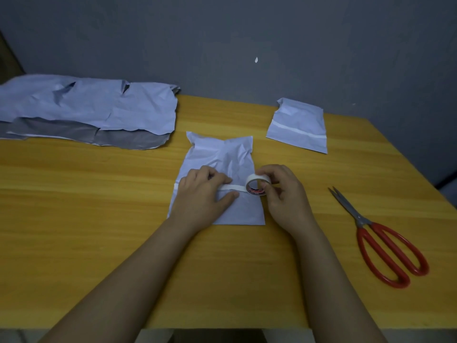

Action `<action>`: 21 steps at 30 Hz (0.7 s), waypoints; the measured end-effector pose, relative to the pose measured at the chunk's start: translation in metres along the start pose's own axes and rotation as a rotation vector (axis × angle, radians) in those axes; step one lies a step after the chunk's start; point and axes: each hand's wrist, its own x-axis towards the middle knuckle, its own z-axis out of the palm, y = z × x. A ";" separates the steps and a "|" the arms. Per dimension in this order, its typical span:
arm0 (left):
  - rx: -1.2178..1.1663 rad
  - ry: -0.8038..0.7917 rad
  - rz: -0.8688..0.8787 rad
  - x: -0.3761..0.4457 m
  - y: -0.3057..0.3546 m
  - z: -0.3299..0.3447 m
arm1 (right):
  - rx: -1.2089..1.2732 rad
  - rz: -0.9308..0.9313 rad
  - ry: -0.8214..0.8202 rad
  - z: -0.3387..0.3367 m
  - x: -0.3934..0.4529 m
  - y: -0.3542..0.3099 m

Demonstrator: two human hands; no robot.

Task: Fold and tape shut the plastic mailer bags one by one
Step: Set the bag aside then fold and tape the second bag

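A folded pale mailer bag (pixel 223 154) lies flat at the middle of the wooden table (pixel 86 194). A white strip of tape (pixel 235 187) runs across its fold, still joined to the tape roll (pixel 257 185). My left hand (pixel 202 191) presses the strip and the bag down with its fingers laid along the tape. My right hand (pixel 284 194) grips the roll at the bag's right edge, thumb and fingers curled round it.
A folded, taped mailer bag (pixel 298 125) lies at the back right. Several unfolded mailer bags (pixel 86 110) are piled at the back left. Red-handled scissors (pixel 380 238) lie shut on the right. A grey wall stands behind the table.
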 end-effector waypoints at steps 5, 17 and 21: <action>0.008 0.003 -0.001 0.000 0.001 0.000 | -0.007 0.019 0.003 0.002 0.000 0.001; 0.001 -0.022 -0.016 -0.001 0.002 -0.002 | 0.143 0.051 0.131 0.007 0.002 -0.013; 0.003 -0.019 -0.036 0.000 0.003 -0.002 | 0.271 0.089 0.188 0.012 0.007 -0.021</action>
